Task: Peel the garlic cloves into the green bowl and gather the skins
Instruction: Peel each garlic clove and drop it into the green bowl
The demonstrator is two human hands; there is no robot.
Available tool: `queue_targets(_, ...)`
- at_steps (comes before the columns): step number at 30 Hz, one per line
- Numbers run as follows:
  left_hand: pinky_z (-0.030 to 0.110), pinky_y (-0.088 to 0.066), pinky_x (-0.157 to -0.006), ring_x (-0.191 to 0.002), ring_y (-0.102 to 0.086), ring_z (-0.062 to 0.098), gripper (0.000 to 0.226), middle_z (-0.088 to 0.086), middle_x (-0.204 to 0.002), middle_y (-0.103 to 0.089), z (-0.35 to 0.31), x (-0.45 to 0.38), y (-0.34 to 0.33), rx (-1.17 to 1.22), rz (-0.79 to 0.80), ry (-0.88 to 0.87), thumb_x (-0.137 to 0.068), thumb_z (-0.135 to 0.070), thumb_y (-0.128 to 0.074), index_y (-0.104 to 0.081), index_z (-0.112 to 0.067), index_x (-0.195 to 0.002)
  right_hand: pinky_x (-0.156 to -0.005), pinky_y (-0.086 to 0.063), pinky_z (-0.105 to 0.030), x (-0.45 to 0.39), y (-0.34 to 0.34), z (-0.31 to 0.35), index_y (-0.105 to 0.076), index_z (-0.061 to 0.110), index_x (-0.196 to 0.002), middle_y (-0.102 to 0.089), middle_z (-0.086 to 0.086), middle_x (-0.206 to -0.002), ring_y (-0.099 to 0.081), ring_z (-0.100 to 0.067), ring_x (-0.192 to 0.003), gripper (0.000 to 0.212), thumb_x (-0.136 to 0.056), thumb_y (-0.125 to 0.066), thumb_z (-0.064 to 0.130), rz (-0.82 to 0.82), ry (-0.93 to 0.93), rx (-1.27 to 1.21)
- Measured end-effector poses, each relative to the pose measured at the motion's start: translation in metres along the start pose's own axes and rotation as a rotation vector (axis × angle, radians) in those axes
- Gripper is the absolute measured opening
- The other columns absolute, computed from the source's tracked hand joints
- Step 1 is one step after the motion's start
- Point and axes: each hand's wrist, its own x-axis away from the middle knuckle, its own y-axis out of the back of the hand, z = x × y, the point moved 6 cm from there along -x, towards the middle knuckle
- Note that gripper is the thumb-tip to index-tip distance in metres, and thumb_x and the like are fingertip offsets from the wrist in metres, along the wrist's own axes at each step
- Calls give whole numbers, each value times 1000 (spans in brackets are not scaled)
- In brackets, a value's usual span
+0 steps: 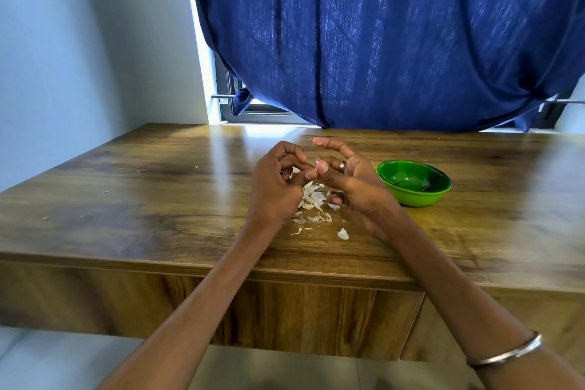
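Note:
Both hands meet above the wooden table (158, 199), holding one garlic clove (319, 165) between them. My left hand (278, 187) has its fingers curled and pinches at the clove's skin. My right hand (351, 180) pinches the clove between thumb and a finger, with the index finger stretched up. A loose heap of white garlic skins (311, 199) lies on the table right under the hands, with a few scraps (342, 234) nearer to me. The green bowl (414, 198) stands just right of my right hand; what lies inside it I cannot make out.
A blue curtain (380, 41) hangs over a window behind the table's far edge. A pale wall (79, 41) is at the left. The table's front edge (221, 269) runs below my forearms. A few small crumbs (46, 218) lie at the left.

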Motion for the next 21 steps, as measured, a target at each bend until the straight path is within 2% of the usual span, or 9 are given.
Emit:
queue_targets(6,19,-55,-69,-73,-70,6,38,-2,-76,-70,-2,2,0,-19,-7,-14,-82,11,-74,-56,-22,-84,-46,-34,-18,-1,1,-1,-58,27,-127,-68,-19,-117,-54,-24,-94,36,-96,-65,12,-7,-7,11)
queue_targets(11,21,-55,-72,-75,-71,6,38,-8,-74,-69,-2,2,0,-27,-7,-16,-82,10,-74,-57,-23,-85,-44,-34,-16,0,1,0,-55,19,-131,-64,-26,-125,-53,0,-61,35,-98,-62,10,-5,-25,26)
queue_targets(15,23,-57,-73,-76,-71,6,36,-12,-71,-69,-2,2,0,-33,-7,-18,-82,9,-76,-58,-22,-85,-43,-33,-14,2,0,-1,-52,14,-135,-68,-20,-111,-52,2,-50,36,-100,-58,8,10,-27,40)
queue_targets(21,18,-54,-73,-76,-70,3,36,-15,-71,-69,-2,2,0,-30,7,-21,-82,11,-74,-58,-20,-86,-42,-31,-14,3,-3,2,-52,14,-133,-70,-9,-96,-52,2,-50,32,-101,-55,7,36,-28,40)
